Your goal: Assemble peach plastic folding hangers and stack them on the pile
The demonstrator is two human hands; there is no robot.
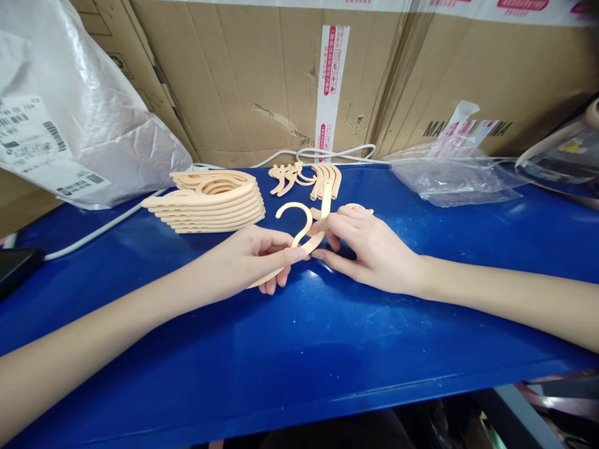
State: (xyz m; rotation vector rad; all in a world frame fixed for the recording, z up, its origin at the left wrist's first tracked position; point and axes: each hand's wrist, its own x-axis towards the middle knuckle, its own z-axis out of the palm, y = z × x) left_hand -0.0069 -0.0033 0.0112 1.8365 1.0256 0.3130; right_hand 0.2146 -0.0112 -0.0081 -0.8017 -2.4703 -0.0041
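Between my hands is a cream plastic hanger (303, 219) with a curved hook, held a little above the blue table. My left hand (264, 252) pinches it near the base of the hook, thumb on top. My right hand (374, 246) has its fingers closed on the part beside the hook, where a narrow arm points up and away. Some of the hanger is hidden behind my fingers. To the left lies a stack of cream hanger pieces (210, 209). Behind my hands are several loose hooks (285, 178) and a row of curved arms (326, 176).
Cardboard boxes (262, 75) stand along the back of the blue table (299, 368). A white parcel bag (116, 112) leans at the left, near a dark phone-like object (19, 265). A white cable (100, 231) runs behind. Clear plastic bags (458, 178) lie at the right.
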